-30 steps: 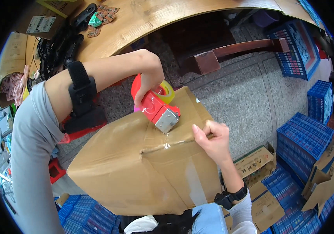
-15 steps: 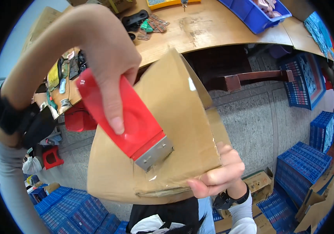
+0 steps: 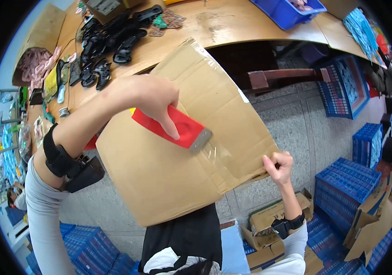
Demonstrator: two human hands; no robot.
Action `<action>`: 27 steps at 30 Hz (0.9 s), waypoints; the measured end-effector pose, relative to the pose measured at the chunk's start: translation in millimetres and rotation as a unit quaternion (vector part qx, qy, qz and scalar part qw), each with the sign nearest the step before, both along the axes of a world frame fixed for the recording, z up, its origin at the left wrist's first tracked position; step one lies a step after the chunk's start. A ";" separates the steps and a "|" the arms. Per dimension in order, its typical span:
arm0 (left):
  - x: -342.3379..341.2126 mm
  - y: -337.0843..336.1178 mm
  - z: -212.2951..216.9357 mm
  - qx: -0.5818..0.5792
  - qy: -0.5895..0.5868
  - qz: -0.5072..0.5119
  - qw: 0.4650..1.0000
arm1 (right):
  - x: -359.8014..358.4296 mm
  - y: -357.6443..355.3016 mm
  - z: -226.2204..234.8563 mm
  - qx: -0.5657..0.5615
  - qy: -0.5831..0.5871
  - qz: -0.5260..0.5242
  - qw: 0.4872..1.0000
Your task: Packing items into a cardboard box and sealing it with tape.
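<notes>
A brown cardboard box (image 3: 155, 169), apparently folded flat, lies tilted in front of my body. My left hand (image 3: 159, 98) is closed around a red tape dispenser (image 3: 184, 130). Its metal cutting edge rests at or just above the cardboard, close to the middle seam. Shiny strips of clear tape (image 3: 219, 153) show beside that edge. At the box's right corner, my right hand (image 3: 280, 167) is closed with the thumb on the cardboard, while the fingers' far side is hidden.
Black plastic parts (image 3: 109, 39) and a blue bin (image 3: 292, 13) lie on the wooden table (image 3: 237, 27) ahead. A dark red wooden bar (image 3: 287, 78) sits below its edge. Blue crates (image 3: 347, 183) are stacked right and lower left, with open cartons (image 3: 269, 215) at lower right.
The tape dispenser and my left hand have moved farther from me and lower toward the cardboard. More of the box's face shows, and my right hand has shifted up along its edge.
</notes>
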State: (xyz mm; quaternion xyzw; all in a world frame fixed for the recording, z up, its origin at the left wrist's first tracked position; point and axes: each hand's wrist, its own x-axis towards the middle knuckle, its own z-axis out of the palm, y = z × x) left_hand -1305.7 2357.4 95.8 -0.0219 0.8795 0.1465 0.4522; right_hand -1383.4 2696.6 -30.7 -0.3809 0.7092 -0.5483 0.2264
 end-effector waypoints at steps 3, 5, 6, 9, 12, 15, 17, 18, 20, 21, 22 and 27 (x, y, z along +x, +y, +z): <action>-23.0 2.0 0.0 -0.060 0.049 -0.063 0.995 | 2.7 15.3 -25.6 0.018 -0.023 -0.064 0.998; -40.3 0.3 -2.7 -0.127 0.119 -0.139 0.975 | 6.2 25.7 -37.4 -0.007 -0.031 -0.081 0.996; -48.4 -1.8 -2.1 -0.131 0.140 -0.155 0.969 | 8.4 29.5 -41.6 -0.003 -0.042 -0.093 0.995; -71.3 9.2 21.9 -0.152 0.120 -0.128 0.973 | 6.8 33.4 -49.0 -0.012 -0.051 -0.121 0.991; -87.0 29.0 35.2 -0.141 0.081 -0.110 0.981 | 3.6 34.4 -53.1 -0.010 -0.072 -0.137 0.988; -88.6 31.8 40.9 -0.119 0.059 -0.096 0.987 | 2.2 30.8 -56.1 0.004 -0.116 -0.144 0.983; -93.9 29.3 26.9 -0.109 0.057 -0.115 0.986 | 0.4 33.1 -62.1 -0.013 -0.091 -0.171 0.981; -93.5 26.7 20.3 -0.101 0.059 -0.099 0.988 | 1.6 38.8 -67.4 -0.011 -0.084 -0.170 0.982; -91.1 17.6 12.6 -0.074 0.048 -0.065 0.994 | 2.8 34.9 -61.3 -0.020 -0.036 -0.195 0.980; -87.8 13.5 12.1 -0.070 0.030 -0.035 0.997 | 2.9 33.1 -59.5 -0.026 0.013 -0.205 0.978; -86.1 9.3 7.8 -0.066 0.024 -0.029 0.997 | 1.4 37.1 -64.9 0.001 0.002 -0.187 0.982; -81.0 -0.8 -19.6 -0.039 -0.008 0.029 0.999 | 8.4 40.7 -77.9 -0.053 -0.008 -0.264 0.963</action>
